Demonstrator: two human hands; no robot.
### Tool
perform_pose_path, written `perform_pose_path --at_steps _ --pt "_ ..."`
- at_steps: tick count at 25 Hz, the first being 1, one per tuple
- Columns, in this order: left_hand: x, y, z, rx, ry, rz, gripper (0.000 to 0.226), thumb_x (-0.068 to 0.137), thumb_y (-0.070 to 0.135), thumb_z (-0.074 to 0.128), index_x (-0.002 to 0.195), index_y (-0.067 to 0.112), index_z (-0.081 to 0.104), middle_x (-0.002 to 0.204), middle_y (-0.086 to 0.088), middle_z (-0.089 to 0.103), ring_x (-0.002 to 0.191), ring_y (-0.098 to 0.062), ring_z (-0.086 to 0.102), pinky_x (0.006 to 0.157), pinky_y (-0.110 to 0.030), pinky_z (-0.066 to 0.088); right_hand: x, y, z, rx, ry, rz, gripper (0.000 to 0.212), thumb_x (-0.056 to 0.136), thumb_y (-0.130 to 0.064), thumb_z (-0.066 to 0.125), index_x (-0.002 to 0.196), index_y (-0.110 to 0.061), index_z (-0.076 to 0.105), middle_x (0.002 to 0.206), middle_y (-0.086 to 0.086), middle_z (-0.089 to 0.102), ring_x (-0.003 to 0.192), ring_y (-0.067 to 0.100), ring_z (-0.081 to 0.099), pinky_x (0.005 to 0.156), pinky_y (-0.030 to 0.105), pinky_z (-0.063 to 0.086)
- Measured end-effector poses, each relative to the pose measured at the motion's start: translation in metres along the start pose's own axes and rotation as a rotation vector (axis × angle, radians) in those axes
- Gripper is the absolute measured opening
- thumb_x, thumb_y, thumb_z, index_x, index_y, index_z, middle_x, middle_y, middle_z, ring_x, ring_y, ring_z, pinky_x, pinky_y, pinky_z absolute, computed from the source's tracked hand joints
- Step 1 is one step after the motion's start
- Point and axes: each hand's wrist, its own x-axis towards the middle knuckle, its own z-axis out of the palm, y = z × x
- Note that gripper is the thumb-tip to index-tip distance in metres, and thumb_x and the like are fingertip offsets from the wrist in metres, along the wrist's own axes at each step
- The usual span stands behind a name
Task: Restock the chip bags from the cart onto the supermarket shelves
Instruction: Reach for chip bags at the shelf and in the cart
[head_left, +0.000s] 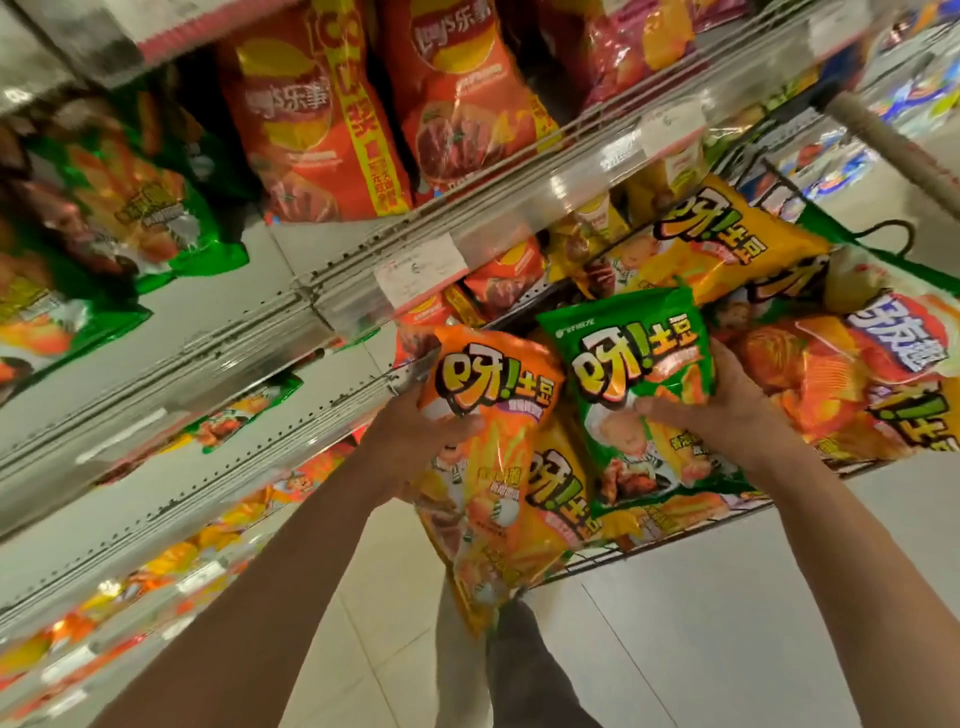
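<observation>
shelves (208, 332) left | cart (675, 540) right; chip bags (727, 249) piled in cart | two bags held above

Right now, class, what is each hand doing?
Left hand: grips the orange chip bag.
Right hand: grips the green chip bag.

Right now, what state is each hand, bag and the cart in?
left hand: grips orange bag
right hand: grips green bag
orange bag: lifted, upright
green bag: lifted, tilted
cart: still holds bags
red bags: shelved upright
</observation>
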Motion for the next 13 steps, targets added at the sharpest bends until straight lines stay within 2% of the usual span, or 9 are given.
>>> perform_pose_path --at_steps 1,3,6,9,10,11,13 --pt "-0.012 0.000 -0.006 -0.024 0.078 0.035 0.038 0.066 0.045 0.091 0.095 0.049 0.066 0.092 0.026 0.074 0.079 0.006 0.070 0.057 -0.013 0.053 -0.007 -0.002 0.003 0.007 0.021 -0.041 0.085 0.056 -0.041 0.089 0.130 -0.045 0.047 0.099 -0.028 0.074 0.090 -0.010 0.069 0.064 0.009 0.052" --pt "-0.041 -0.007 -0.022 -0.100 0.192 0.077 0.043 0.062 0.049 0.090 0.097 0.049 0.065 0.091 0.023 0.075 0.076 0.002 0.072 0.057 -0.017 0.056 -0.026 -0.009 0.015 0.003 0.051 -0.108 0.068 0.061 -0.041 0.088 0.116 -0.054 0.051 0.100 -0.029 0.074 0.090 -0.008 0.070 0.070 0.016 0.054" --pt "-0.087 -0.028 -0.042 -0.172 0.240 0.146 0.054 0.066 0.049 0.087 0.112 0.036 0.062 0.098 0.018 0.076 0.083 -0.005 0.075 0.068 -0.029 0.061 -0.056 -0.023 0.037 -0.038 0.082 -0.163 0.076 0.066 -0.044 0.090 0.131 -0.044 0.051 0.109 -0.016 0.074 0.100 0.004 0.070 0.083 0.033 0.054" --pt "-0.138 -0.064 -0.067 -0.269 0.277 0.206 0.053 0.073 0.037 0.089 0.117 0.034 0.060 0.111 0.013 0.074 0.102 -0.011 0.072 0.083 -0.038 0.061 -0.099 -0.035 0.072 -0.098 0.081 -0.252 0.070 0.065 -0.050 0.089 0.124 -0.052 0.051 0.100 -0.027 0.073 0.090 -0.006 0.069 0.075 0.027 0.052" --pt "-0.157 -0.077 -0.076 -0.311 0.288 0.218 0.054 0.074 0.035 0.089 0.119 0.033 0.060 0.113 0.012 0.074 0.104 -0.013 0.072 0.086 -0.041 0.061 -0.116 -0.039 0.085 -0.105 0.079 -0.276 0.071 0.065 -0.048 0.089 0.125 -0.049 0.051 0.098 -0.029 0.073 0.088 -0.008 0.069 0.073 0.025 0.050" --pt "-0.175 -0.091 -0.084 -0.346 0.294 0.232 0.055 0.074 0.034 0.088 0.122 0.034 0.059 0.114 0.012 0.074 0.105 -0.014 0.072 0.088 -0.045 0.060 -0.129 -0.040 0.098 -0.109 0.077 -0.301 0.074 0.067 -0.046 0.089 0.130 -0.043 0.051 0.098 -0.026 0.074 0.090 -0.006 0.070 0.073 0.025 0.051" --pt "-0.215 -0.123 -0.103 -0.401 0.321 0.266 0.058 0.077 0.034 0.087 0.127 0.035 0.059 0.116 0.012 0.074 0.106 -0.014 0.072 0.090 -0.047 0.060 -0.161 -0.041 0.127 -0.125 0.059 -0.330 0.080 0.070 -0.042 0.088 0.138 -0.035 0.047 0.111 -0.016 0.072 0.104 0.009 0.069 0.087 0.037 0.054"
